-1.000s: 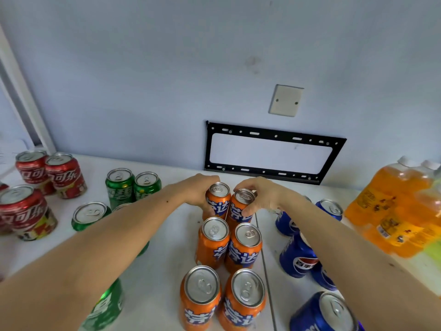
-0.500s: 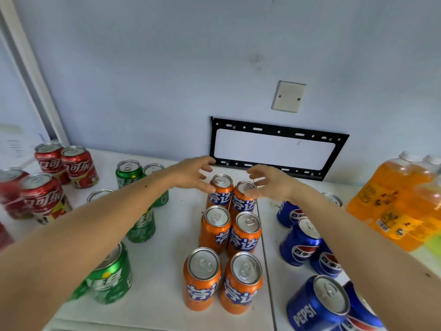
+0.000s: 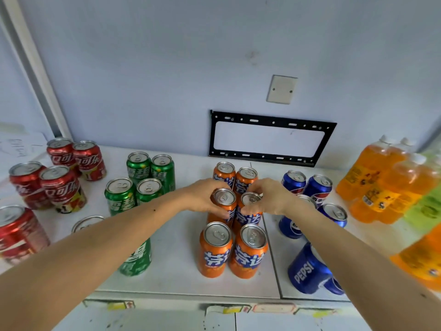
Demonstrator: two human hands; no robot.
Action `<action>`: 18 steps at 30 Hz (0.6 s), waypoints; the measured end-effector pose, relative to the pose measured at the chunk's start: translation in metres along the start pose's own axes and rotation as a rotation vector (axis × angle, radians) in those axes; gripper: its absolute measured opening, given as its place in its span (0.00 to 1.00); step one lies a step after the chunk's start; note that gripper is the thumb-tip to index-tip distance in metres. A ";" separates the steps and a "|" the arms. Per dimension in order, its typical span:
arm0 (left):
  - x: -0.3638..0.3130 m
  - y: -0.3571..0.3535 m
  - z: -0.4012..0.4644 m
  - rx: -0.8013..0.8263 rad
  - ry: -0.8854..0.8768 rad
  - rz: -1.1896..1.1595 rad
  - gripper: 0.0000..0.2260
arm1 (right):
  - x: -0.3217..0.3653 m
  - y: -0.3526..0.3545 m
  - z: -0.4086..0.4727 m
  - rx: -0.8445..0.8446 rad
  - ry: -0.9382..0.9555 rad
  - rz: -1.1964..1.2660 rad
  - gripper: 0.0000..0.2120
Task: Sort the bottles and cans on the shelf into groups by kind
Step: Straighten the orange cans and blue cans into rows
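While my left hand curls round the middle-left orange can and my right hand curls round the middle-right orange can, both cans stand upright, long axis vertical, pull-tab tops up, touching each other at the centre of the white shelf. Orange cans, six, in two columns of three: the back pair just behind my fingers, the front pair just in front, all upright, labels toward me. Green cans, a cluster to the left, upright; one more green can lies partly hidden beneath my left forearm. Red cans, farther left, upright, in a loose group running to the shelf's left edge. Blue cans, to the right of the orange ones, upright, several hidden behind my right forearm; the nearest blue can reads PEPSI. Orange bottles, white caps, standing at the far right, with a green-labelled bottle beside them. Black metal bracket and pale cover plate, fixed to the wall behind the shelf.
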State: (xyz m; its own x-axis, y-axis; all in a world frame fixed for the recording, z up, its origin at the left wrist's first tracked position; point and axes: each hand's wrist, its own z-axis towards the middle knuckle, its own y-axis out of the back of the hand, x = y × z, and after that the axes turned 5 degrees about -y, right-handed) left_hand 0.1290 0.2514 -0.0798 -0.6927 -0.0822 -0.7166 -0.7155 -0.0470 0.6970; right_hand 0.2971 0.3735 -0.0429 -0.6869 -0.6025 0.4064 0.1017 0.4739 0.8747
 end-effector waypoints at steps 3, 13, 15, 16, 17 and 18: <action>-0.001 0.005 0.001 0.036 -0.013 -0.013 0.30 | 0.000 0.003 0.003 0.050 0.034 -0.004 0.28; 0.008 0.016 0.005 0.214 0.014 -0.102 0.32 | -0.006 0.008 0.010 0.199 0.097 0.094 0.27; 0.010 0.014 0.003 0.199 0.024 -0.105 0.39 | -0.005 0.007 0.007 0.212 0.096 0.106 0.28; 0.008 0.013 0.000 0.185 0.023 -0.118 0.41 | -0.005 0.006 0.005 0.218 0.094 0.115 0.30; 0.006 0.013 -0.003 0.168 0.018 -0.143 0.42 | -0.006 0.006 0.002 0.221 0.096 0.139 0.33; 0.002 0.015 -0.007 0.140 0.006 -0.173 0.42 | -0.006 0.006 0.000 0.206 0.097 0.172 0.35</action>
State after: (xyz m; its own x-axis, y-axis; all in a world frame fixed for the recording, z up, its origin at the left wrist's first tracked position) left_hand 0.1174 0.2436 -0.0710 -0.5586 -0.0913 -0.8244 -0.8293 0.0779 0.5533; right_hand 0.3021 0.3802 -0.0405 -0.5990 -0.5558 0.5764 0.0556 0.6892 0.7224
